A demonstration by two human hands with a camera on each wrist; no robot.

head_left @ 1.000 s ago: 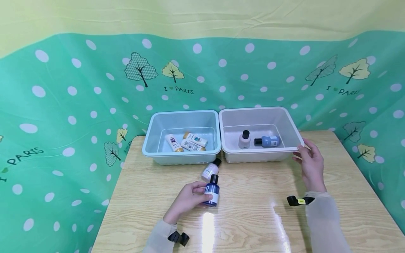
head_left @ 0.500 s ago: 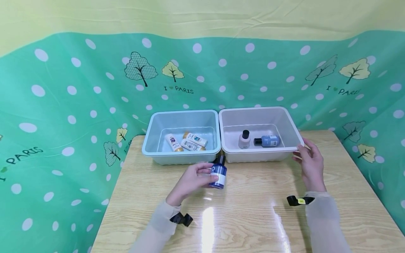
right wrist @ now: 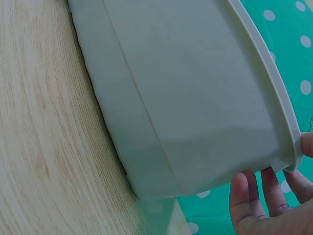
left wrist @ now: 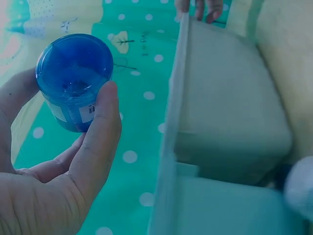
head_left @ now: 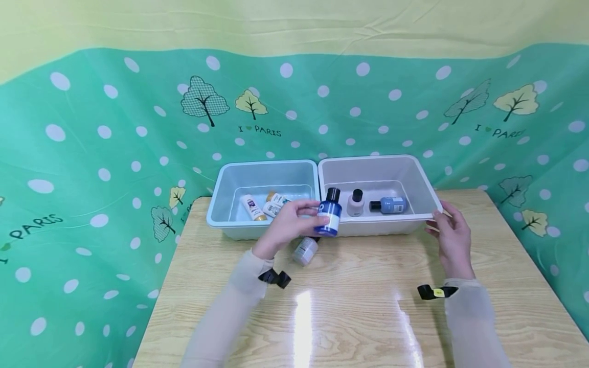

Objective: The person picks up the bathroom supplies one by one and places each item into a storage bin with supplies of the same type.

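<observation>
My left hand [head_left: 291, 224] grips a dark blue bottle [head_left: 329, 217] with a black cap and white label, thumb on one side and fingers on the other. In the head view the bottle overlaps the front rim of the pale grey bin [head_left: 382, 228], near where the two bins meet. The left wrist view shows its round base [left wrist: 73, 73]. My right hand [head_left: 452, 239] holds the grey bin's front right corner, thumb at the rim [right wrist: 274, 73] and fingers beneath. Inside that bin, a pale pink bottle [head_left: 356, 206] stands and a lighter blue bottle [head_left: 393, 205] lies.
A light blue bin [head_left: 262, 232] stands left of the grey one, with several white tubes [head_left: 252, 207] in it, partly covered by my left hand. On the wooden table [head_left: 359, 296] a pale bottle [head_left: 304, 251] lies before the bins. A green dotted cloth [head_left: 322, 117] hangs behind.
My left hand has lifted the dark blue bottle up, forward and a little right, from above the table to the bins' front rims. My right hand stays at the grey bin's corner.
</observation>
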